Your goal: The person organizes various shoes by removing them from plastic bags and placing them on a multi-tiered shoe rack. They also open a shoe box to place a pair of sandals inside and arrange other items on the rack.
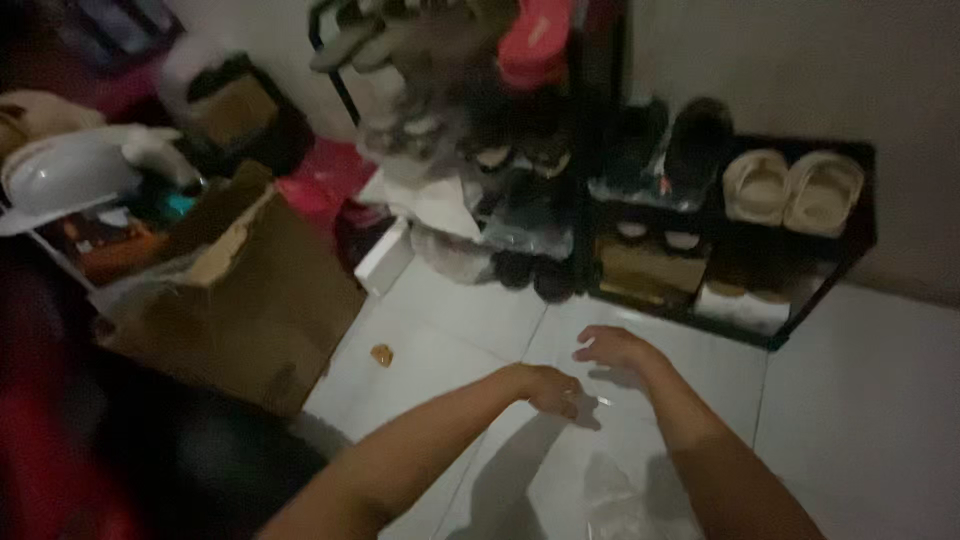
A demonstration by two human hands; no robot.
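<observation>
Left grip (552,388) + right grip (612,348) loose over floor tile (450,350), nr shoe rack (800,300).

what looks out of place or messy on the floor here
A small orange-brown scrap lies alone on the white tile floor, beside a torn, sagging cardboard box. Both hands, left hand and right hand, hover over the tiles.

**Colours in view**

Floor (860,420): pale grey-white tiles, thin dark grout lines. Shoe rack (860,190): black frame. Sandals (795,188): plain cream-beige. Slipper (535,40) up top: red. Cardboard box (265,300): plain brown. Helmet (65,175): white. Small scrap (381,354) on floor: orange-tan. Wall (800,60): off-white, unpatterned.
</observation>
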